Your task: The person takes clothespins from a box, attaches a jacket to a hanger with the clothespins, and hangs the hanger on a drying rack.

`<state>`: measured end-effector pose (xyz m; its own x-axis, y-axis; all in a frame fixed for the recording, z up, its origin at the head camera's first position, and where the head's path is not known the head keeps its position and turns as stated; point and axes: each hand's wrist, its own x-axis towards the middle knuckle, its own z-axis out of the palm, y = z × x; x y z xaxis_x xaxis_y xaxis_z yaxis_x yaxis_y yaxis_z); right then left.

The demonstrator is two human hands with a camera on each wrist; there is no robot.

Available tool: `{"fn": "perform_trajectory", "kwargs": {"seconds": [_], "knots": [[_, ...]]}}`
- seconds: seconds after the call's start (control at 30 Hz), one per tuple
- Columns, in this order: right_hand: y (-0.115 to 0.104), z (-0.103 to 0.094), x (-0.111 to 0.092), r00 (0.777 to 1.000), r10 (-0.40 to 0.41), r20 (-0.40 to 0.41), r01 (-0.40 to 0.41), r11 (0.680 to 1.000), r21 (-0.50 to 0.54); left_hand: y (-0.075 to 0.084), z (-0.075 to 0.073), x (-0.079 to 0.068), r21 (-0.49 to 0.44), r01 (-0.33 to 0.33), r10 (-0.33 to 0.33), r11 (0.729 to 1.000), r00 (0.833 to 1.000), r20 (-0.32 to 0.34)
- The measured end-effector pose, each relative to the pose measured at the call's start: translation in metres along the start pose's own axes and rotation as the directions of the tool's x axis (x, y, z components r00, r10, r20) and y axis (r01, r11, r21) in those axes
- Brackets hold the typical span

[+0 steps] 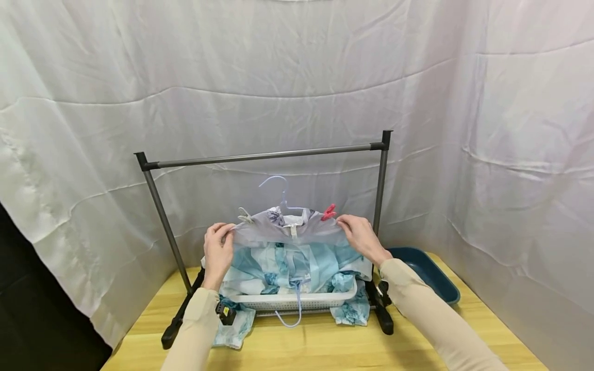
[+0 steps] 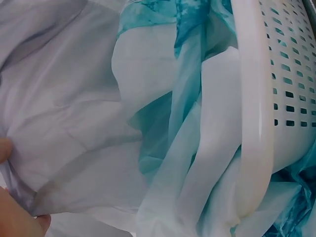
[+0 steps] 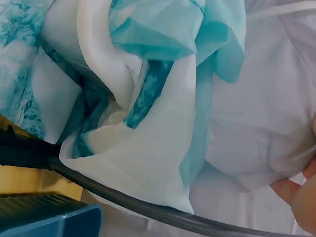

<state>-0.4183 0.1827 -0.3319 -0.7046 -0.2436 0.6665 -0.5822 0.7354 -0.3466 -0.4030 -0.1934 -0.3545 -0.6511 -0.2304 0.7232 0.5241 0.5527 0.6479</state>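
A pale lilac-grey garment (image 1: 313,233) hangs on a light blue hanger (image 1: 284,196), whose hook points upward. My left hand (image 1: 218,253) pinches its left edge between thumb and fingers. At the opposite edge my right hand (image 1: 364,238) pinches the cloth too, so the garment is spread between both hands. A pale clothespin (image 1: 245,216) clips the left shoulder and a red clothespin (image 1: 329,212) the right. Below and behind lies a teal and white garment (image 1: 320,263) on the white basket (image 1: 293,298). Another blue hanger (image 1: 297,309) dangles over the basket's front, hook down.
A grey metal rack (image 1: 264,155) with black feet stands around the basket, its bar behind the garment. To the right sits a dark blue tub (image 1: 429,273). Teal patterned sleeves (image 1: 355,309) hang over the basket onto the wooden table (image 1: 297,350). Pale curtains surround the back.
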Motion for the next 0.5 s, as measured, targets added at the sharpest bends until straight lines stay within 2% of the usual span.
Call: {"fn": "perform_trajectory", "kwargs": {"seconds": [0.1, 0.33, 0.5], "knots": [[-0.0012, 0.0017, 0.0002, 1.000, 0.006, -0.030, -0.006, 1.000, 0.003, 0.0012, 0.0004, -0.0011, -0.001, 0.015, -0.015, 1.000, 1.000, -0.018], [-0.0008, 0.0014, 0.0037, 0.997, 0.003, -0.072, -0.002, 1.000, 0.005, 0.0045, -0.0024, -0.0037, 0.003, 0.048, -0.048, 0.999, 0.999, 0.013], [-0.0056, 0.0028, 0.0075, 0.993, -0.028, -0.111, 0.027, 1.000, -0.009, 0.0053, 0.0012, -0.0067, 0.027, 0.033, -0.032, 0.999, 0.999, -0.037]]}}
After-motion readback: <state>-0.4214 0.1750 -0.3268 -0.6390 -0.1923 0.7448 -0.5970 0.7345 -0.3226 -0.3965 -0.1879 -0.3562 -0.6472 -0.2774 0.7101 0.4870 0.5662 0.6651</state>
